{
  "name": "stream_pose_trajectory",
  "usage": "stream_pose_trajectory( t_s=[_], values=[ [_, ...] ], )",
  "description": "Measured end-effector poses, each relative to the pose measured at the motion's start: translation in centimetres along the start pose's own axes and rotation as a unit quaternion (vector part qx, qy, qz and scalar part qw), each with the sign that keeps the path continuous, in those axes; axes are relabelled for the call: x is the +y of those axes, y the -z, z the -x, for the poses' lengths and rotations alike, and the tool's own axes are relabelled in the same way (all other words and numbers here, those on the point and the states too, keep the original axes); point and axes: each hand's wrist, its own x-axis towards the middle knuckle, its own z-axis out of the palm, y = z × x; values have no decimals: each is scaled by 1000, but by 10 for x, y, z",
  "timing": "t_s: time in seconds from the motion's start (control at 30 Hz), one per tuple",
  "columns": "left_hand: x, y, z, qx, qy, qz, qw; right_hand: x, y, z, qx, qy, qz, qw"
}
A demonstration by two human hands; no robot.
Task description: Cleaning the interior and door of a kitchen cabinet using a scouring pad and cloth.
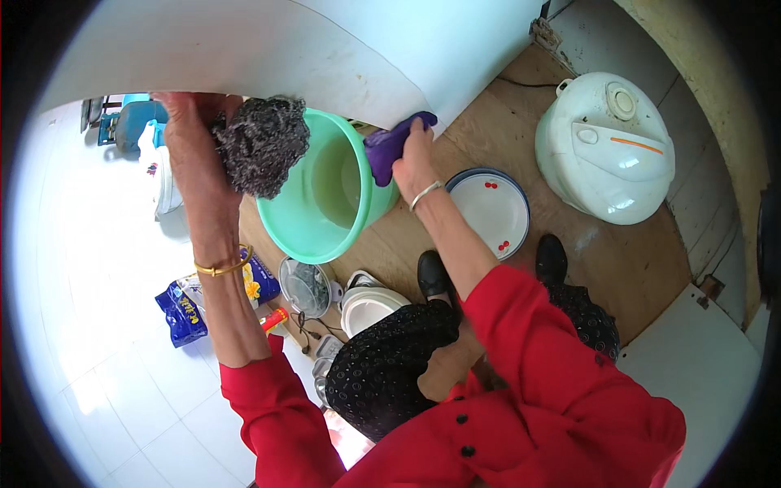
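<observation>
My left hand [198, 116] holds a dark grey steel-wool scourer [263, 146] close to the edge of a large white panel [293, 55]. Part of that hand's fingers is hidden behind the scourer and the panel edge. A purple cloth [390, 149] is gripped in my right hand [415, 161], against the panel's lower corner. Beneath both hands a mint-green plastic bucket [284, 226] holds cloudy water [335, 183]. Right of the bucket lies a white, blue-rimmed basin or plate [488, 213] with red cherry prints.
A white rice-cooker-like appliance [610, 152] stands at right on the brown board [634, 256]. Lower left are a blue packet [186, 317], a lidded clear container [305, 287], white bowls [372, 308] and a cord [308, 326]. A blue gas cylinder [137, 125] stands far left on white tiles [122, 366].
</observation>
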Motion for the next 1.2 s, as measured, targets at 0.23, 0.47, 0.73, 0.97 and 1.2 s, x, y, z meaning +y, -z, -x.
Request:
stream_pose_trajectory(
  t_s=[0.23,0.47,0.73,0.97,1.2],
  values=[
    [5,7,0,-73,-14,-22,997,-37,-63,104,-151,268,197,931],
    [8,23,1,-127,-17,-34,991,-76,-106,161,-235,534,310,750],
    [7,4,1,-81,20,24,996,-36,-36,53,-104,368,374,845],
    [-12,2,7,-54,37,34,997,-48,-60,62,-104,260,255,926],
    [-16,6,24,-108,-150,-39,982,-114,-139,176,-268,658,224,668]
  ],
)
